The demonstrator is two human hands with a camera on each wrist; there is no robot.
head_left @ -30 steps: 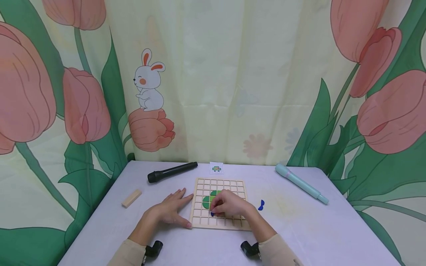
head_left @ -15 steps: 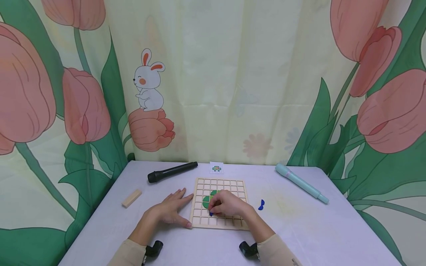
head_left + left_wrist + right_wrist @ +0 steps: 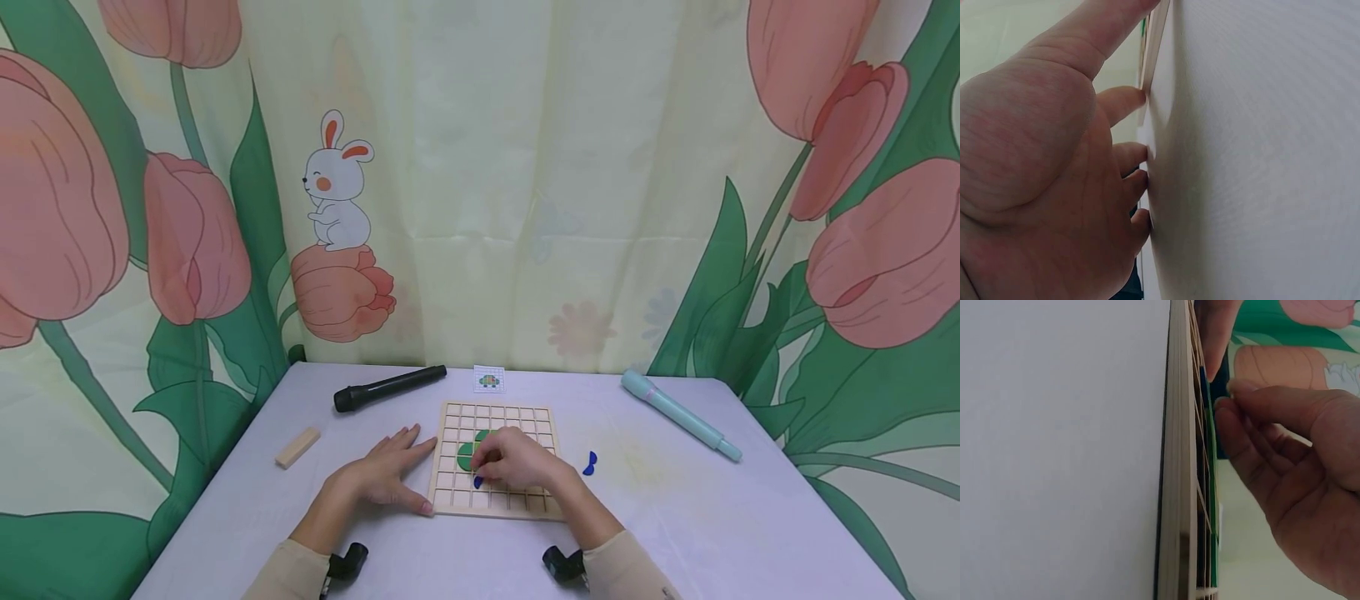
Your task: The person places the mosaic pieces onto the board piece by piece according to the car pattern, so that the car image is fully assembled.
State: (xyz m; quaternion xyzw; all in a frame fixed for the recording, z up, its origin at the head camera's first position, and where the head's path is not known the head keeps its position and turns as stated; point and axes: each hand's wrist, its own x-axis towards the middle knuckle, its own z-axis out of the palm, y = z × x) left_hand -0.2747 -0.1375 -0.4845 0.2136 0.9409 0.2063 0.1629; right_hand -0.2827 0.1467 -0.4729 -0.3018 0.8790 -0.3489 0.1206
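Note:
A wooden grid board lies flat on the table, holding green curved pieces partly hidden by my right hand. My left hand rests on the tabletop with fingers spread, thumb and index finger at the board's left edge. Over the grid, my right hand has its thumb and index fingertips close together just above a small blue half-round piece. In the right wrist view the blue piece sits in the board, and the right fingertips are slightly apart from it.
Two small blue pieces lie right of the board. Behind it is a pattern card. A black microphone-like stick lies back left, a wooden block at left, a pale teal marker-shaped stick at right.
The right fingertips have lifted slightly off the blue piece, so more of it shows and it stays in the grid. The left hand has not moved.

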